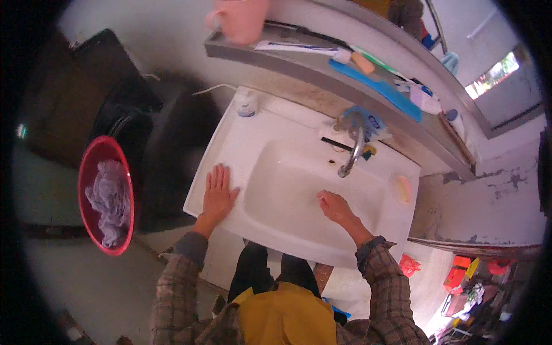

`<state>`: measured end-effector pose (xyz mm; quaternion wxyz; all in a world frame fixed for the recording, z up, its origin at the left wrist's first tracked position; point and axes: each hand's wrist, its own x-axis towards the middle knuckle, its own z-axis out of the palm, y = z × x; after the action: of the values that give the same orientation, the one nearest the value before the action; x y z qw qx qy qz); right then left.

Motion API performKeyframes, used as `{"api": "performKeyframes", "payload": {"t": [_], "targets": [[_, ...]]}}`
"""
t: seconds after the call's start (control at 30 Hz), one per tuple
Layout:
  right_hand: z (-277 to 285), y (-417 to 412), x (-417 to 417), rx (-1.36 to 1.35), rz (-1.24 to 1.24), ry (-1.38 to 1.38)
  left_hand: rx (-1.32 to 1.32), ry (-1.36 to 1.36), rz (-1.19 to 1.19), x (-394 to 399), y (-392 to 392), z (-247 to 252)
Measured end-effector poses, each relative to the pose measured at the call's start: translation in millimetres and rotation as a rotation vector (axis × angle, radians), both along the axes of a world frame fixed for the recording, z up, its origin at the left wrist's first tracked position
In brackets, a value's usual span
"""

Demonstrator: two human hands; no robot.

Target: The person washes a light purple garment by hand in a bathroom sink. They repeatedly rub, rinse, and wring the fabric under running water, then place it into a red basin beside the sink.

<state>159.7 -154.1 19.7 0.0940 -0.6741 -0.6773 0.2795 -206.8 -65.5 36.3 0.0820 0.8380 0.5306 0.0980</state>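
Note:
My left hand (218, 193) lies flat on the left deck of a white washbasin (267, 181), palm down, thumb out to the side. Over the basin's bowl is my right hand (335, 207), fingers curled in; whether anything small is inside them is hidden. A chrome faucet (357, 148) curves over the bowl, its spout above and right of that hand. No running water is visible. On the right rim sits a pale soap bar or dish (402, 189). A small white bottle (246, 103) stands at the back left corner.
Above the basin runs a shelf (297, 64) with a pink mug (241, 19), a blue comb (375, 88) and toothpaste tubes, below a mirror (483, 60). A blue packet (366, 123) is behind the faucet. Left, a red plastic basin (129, 207) holds wet-looking cloth (108, 198).

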Motion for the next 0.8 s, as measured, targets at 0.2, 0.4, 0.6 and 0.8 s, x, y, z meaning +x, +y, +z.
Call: {"api": "performKeyframes", "payload": {"t": [0.2,0.4,0.6,0.8], "targets": [[42,19,40,0.348,-0.714,0.311,-0.597,-0.166,-0.448,126,-38,-33],[93,62,58,0.651,-0.475,-0.036,-1.268,-1.442,0.445,187,-9,-4],[99,78,51,0.56,-0.313,-0.187,-1.421,-1.728,0.615,218,-13,24],[103,72,87,0.612,-0.371,-0.188,-1.487,-2.02,0.48,248,-13,3]]}}
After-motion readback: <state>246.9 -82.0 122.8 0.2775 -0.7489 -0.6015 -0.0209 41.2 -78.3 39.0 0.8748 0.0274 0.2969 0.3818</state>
